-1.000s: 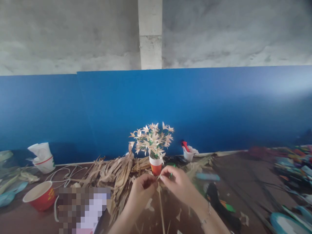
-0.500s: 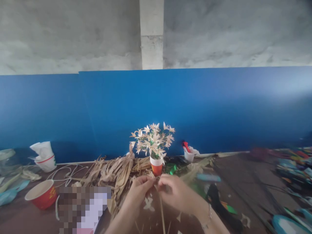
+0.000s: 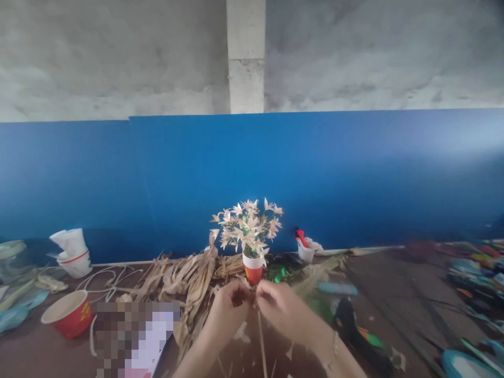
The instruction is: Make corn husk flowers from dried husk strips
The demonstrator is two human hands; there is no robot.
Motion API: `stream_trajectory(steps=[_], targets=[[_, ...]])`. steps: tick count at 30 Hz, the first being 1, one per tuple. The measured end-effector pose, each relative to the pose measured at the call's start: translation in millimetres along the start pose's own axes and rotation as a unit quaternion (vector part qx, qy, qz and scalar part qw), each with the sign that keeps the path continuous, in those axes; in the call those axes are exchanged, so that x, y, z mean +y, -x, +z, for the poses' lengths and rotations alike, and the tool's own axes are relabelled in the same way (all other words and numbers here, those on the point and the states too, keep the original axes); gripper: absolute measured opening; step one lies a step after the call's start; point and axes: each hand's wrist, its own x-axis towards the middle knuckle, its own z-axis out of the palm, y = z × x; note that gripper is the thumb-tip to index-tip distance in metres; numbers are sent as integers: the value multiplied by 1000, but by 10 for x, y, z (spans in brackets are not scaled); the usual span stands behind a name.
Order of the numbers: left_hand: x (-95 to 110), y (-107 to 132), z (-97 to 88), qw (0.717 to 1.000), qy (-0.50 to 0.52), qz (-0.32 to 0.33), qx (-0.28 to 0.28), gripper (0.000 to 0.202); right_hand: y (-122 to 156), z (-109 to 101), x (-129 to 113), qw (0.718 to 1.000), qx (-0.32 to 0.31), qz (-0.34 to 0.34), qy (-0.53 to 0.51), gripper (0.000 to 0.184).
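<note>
My left hand (image 3: 230, 307) and my right hand (image 3: 281, 307) meet low in the middle, fingertips close together. Both are closed in a pinch, and whatever is between the fingers is too small or hidden to name. A thin pale strip (image 3: 262, 346) runs from just below the fingertips towards me; I cannot tell whether it is held or lies on the table. Right behind the hands stands a red and white paper cup (image 3: 254, 270) with a bunch of cream, pointed-petal flowers (image 3: 248, 226). Pale petal-like scraps (image 3: 242, 332) lie below my left hand.
Dried husks (image 3: 192, 273) are heaped left of the cup. Further left are a red paper bowl (image 3: 67, 314), a white cord (image 3: 108, 281) and a white cup (image 3: 74, 262). To the right lie a dark object (image 3: 354, 331), a small white tub (image 3: 306, 253) and coloured clutter (image 3: 480, 278).
My fingers have shifted slightly, with both hands still pinched together before the cup. My left fingers are curled more. The flowers and cup stay in place.
</note>
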Motion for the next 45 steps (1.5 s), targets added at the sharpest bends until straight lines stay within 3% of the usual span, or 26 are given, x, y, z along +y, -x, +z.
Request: stream_trajectory(steps=[5,8,10,13,15,17,21,26,30,34,38,41,45], targets=[[61,8,-4,995,93,15,19,4,-4,15,-19,998,31,14,-52,20],[98,42,-4,995,58,64,49,4,-40,55,15,987,38,37,-149,23],[119,75,-7,991,15,113,73,3,-73,113,63,967,17,69,-243,25],[150,122,-8,981,-8,176,83,5,-118,223,153,914,-32,119,-387,29],[159,139,-7,978,2,197,76,5,-132,273,197,879,-54,135,-454,31],[150,136,-10,979,18,191,71,4,-131,280,208,862,-65,141,-482,30],[101,95,-39,988,47,140,52,6,-101,200,141,882,-64,145,-443,29],[111,74,-93,990,33,139,-3,8,-90,148,100,891,-54,132,-431,32],[144,88,-111,991,-20,132,4,7,-101,138,130,889,-56,147,-429,33],[155,92,-89,994,-41,102,15,10,-107,105,91,905,-21,162,-393,36],[147,90,-63,993,-61,95,35,11,-90,99,1,949,35,147,-275,24],[131,86,-60,991,-84,94,44,8,-56,114,-44,982,76,92,-149,15],[108,64,-61,997,-30,56,38,5,-28,116,-62,994,100,23,-43,17]])
